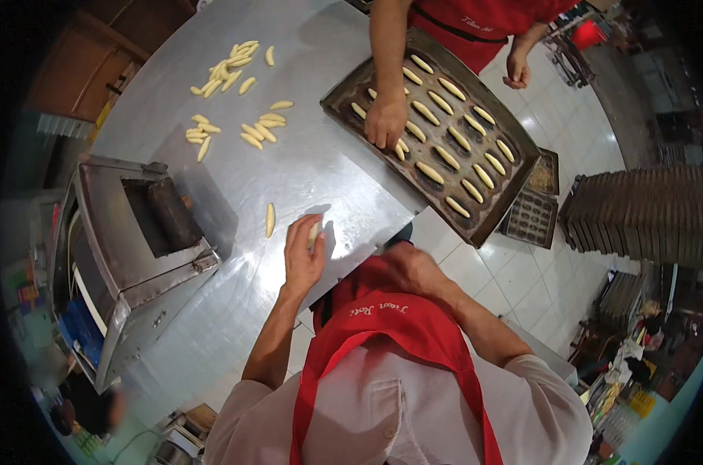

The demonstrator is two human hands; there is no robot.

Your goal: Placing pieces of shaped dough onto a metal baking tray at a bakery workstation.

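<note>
My left hand (pixel 303 256) is over the metal table, its thumb and fingers closed around a small pale dough stick (pixel 314 232). Just left of it lies a single dough stick (pixel 270 220). My right hand (pixel 413 270) is in front of my red apron, close to the table's edge; motion blurs its fingers, and nothing can be made out in it. Farther off, a loose heap of dough sticks (pixel 226 74) and two smaller clusters, one of them these dough sticks (pixel 265 128), rest on the tabletop.
Across from me, a co-worker's hand (pixel 386 120) touches dough on a dark baking tray (pixel 514 203) holding rows of dough sticks. A metal machine (pixel 146 240) with a roller stands on the left. Stacked dark trays (pixel 638 217) and smaller moulded pans (pixel 530 217) are at the right.
</note>
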